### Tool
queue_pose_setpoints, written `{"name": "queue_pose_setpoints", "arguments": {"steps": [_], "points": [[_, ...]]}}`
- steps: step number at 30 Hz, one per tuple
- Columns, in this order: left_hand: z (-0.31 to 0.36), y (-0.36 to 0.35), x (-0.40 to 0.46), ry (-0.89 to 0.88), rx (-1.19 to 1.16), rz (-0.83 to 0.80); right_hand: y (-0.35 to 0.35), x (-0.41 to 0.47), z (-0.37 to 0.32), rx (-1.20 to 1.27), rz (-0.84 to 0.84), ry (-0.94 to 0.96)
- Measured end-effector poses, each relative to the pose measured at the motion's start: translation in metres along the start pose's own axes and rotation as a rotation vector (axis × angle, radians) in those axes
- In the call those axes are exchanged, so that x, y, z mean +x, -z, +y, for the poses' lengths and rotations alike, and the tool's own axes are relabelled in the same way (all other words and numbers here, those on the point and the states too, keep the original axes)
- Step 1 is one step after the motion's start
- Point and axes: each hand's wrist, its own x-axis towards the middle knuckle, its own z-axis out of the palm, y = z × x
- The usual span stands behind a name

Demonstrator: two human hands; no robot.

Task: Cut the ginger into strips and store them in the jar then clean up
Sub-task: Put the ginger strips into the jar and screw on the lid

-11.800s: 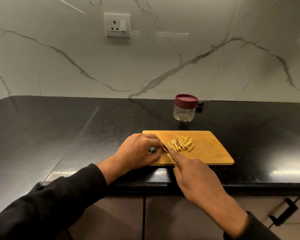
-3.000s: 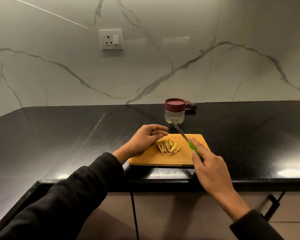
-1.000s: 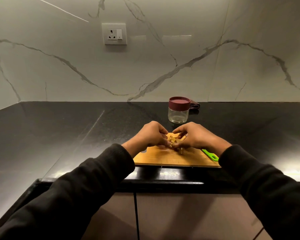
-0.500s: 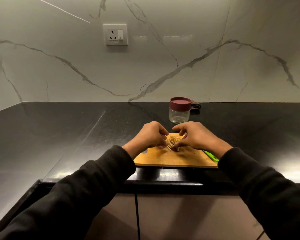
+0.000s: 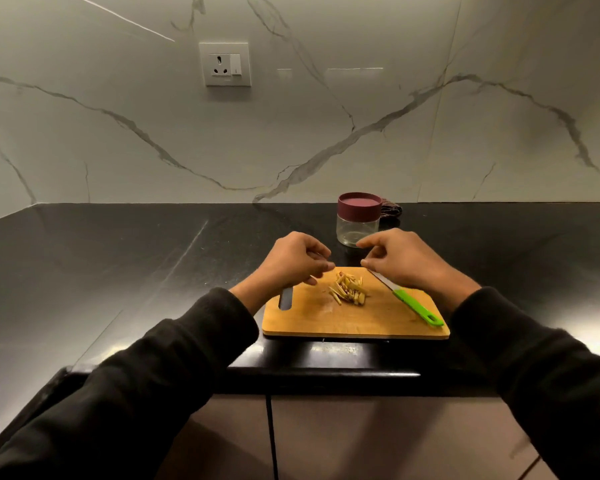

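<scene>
A small pile of pale ginger strips (image 5: pixel 349 292) lies in the middle of the wooden cutting board (image 5: pixel 343 323). The green-handled knife (image 5: pixel 417 305) rests on the board's right side, blade pointing toward the far edge. My left hand (image 5: pixel 291 261) and my right hand (image 5: pixel 402 258) hover just above the board's far edge, on either side of the pile. The fingers of both hands are loosely curled and hold nothing. Behind the hands stands the glass jar (image 5: pixel 358 223), empty, with its maroon lid on.
The board sits near the front edge of the black countertop (image 5: pixel 136 265). A dark cloth (image 5: pixel 391 211) lies behind the jar against the marble wall. A wall socket (image 5: pixel 225 64) is above. Cabinet doors are below the counter.
Both hands have lifted off the ginger pile and drawn apart toward the board's far edge. The strips now lie uncovered in a gathered heap. The knife stays on the board.
</scene>
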Motion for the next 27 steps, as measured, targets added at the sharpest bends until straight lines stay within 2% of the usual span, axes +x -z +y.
{"name": "queue_pose_setpoints", "arguments": {"steps": [5, 11, 17, 23, 27], "points": [[-0.003, 0.004, 0.033, -0.09, -0.083, 0.098, 0.018, 0.031, 0.01, -0.02, 0.101, 0.02], [0.0, -0.013, 0.091, -0.156, -0.034, 0.134, 0.024, 0.095, 0.02, -0.123, 0.138, 0.037], [-0.008, -0.024, 0.132, -0.127, -0.055, 0.082, 0.026, 0.148, 0.027, -0.247, 0.113, -0.043], [-0.027, -0.028, 0.143, -0.122, -0.076, -0.013, 0.011, 0.172, 0.03, -0.103, 0.008, -0.066], [-0.036, -0.025, 0.139, -0.132, -0.097, -0.093, -0.003, 0.172, 0.034, -0.081, 0.109, -0.029]]}}
